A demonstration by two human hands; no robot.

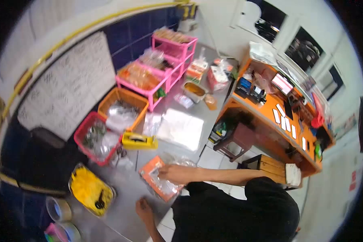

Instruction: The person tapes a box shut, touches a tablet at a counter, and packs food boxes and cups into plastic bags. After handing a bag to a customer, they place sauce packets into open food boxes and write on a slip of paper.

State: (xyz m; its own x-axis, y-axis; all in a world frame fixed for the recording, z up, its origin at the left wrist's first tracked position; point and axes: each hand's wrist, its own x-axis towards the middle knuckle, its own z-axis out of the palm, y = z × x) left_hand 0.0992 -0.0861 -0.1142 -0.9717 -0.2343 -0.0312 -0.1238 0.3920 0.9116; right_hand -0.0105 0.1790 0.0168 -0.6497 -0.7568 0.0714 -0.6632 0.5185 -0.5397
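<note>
My right hand (174,174) reaches across from the right, its fingers bent down and pinching at a clear plastic bag (170,186). The bag lies over a flat orange-and-white packet or sheet (152,166) at the edge of the grey metal table (127,183). My left hand (143,208) is just below and left of it, apart from the packet, with its fingers curled in and nothing visible in them. A yellow tape dispenser (140,140) stands a little beyond the packet.
A tub of yellow food with a black-handled utensil (88,189) stands at left, near tape rolls (59,209). Red (93,139) and orange (123,107) baskets hold plastic-wrapped goods. White sheets (181,129), a pink rack (149,97) and a sauce container (194,91) lie beyond. An orange desk (278,109) stands right.
</note>
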